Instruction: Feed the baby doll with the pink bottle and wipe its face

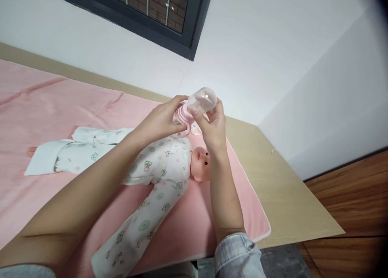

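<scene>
Hands [188,122] pinch a clear plastic baby bottle with pink collar [198,104] above a doll in printed white sleepsuit [157,168]. Pink blanket [45,108] covers the tan counter [281,189]; bare edge lies rightward.

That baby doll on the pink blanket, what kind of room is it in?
Probably a room at home or a baby-care practice room: a baby doll in a printed white sleepsuit lies on a pink towel blanket, and both hands hold a clear pink-collared feeding bottle.

My left hand [162,122] is covering the pink collar [182,115] of the baby bottle [201,101]; my right forearm is hiding part of the doll's head [199,161], and the window [145,11] is running off the top edge.
</scene>
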{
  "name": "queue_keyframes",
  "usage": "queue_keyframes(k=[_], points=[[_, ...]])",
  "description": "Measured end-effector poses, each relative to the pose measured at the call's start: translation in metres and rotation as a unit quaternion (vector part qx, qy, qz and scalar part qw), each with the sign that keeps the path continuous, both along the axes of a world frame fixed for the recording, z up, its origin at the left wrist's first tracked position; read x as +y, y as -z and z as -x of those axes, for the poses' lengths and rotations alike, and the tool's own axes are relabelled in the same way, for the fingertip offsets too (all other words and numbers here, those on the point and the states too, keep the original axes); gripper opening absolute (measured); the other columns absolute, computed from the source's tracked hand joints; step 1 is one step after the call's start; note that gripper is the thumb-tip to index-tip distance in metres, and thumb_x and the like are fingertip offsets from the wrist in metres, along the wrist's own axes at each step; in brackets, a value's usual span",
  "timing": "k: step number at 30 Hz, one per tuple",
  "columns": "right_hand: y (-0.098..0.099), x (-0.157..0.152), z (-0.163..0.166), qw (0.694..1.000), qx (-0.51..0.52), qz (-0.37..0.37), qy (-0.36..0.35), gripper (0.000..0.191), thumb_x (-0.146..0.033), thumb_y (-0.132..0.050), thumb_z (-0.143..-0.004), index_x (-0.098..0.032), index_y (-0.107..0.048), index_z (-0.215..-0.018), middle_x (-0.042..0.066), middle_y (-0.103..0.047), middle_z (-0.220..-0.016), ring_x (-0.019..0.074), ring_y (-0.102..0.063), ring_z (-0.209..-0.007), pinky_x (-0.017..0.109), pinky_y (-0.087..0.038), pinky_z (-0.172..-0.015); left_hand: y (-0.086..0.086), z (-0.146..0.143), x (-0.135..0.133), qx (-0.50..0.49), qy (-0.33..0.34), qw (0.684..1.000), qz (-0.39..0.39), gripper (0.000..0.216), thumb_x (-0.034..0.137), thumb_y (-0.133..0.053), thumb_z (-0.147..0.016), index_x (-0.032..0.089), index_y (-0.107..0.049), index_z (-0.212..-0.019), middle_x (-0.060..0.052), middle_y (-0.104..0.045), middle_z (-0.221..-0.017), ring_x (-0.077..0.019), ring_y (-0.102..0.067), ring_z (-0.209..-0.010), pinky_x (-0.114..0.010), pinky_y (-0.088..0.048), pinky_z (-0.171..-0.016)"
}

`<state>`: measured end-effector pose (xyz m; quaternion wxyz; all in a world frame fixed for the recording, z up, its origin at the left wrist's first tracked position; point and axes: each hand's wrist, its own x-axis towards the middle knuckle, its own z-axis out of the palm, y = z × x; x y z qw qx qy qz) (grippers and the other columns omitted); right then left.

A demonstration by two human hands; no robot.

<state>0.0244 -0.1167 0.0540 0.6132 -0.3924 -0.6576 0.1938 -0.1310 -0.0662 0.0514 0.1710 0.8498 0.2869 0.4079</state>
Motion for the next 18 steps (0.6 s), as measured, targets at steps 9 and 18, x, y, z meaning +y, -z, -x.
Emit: queue_keyframes(k=[9, 18], points=[[0.02, 0.043, -0.091, 0.988, 0.03, 0.037, 0.144, 0.064, -0.044, -0.063, -0.08, -0.024, -0.031, -0.132, 0.01, -0.053, -0.135, 0.0177, -0.052, -0.127, 0.041, -0.041, -0.108, 0.01, 0.042, 0.052, 0.135, -0.128, 0.982, -0.003, 0.048, 0.025, -0.058, -0.077, 0.02, -0.047, -0.123, -0.005, -0.061, -0.106, -0.0277, -0.058, -0.095, -0.033, -0.044, -0.072], [0.122, 0.07, -0.174, 0.866, -0.068, 0.274, 0.414, 0.058, -0.032, -0.063, -0.074, -0.014, -0.041, -0.125, 0.016, -0.059, -0.125, 0.0208, -0.06, -0.11, 0.029, -0.048, -0.092, 0.035, 0.085, 0.093, 0.234, -0.179, 0.95, 0.101, 0.052, 0.029, -0.062, -0.073, 0.015, -0.046, -0.121, -0.007, -0.059, -0.099, -0.0235, -0.053, -0.082, -0.032, -0.043, -0.067]])
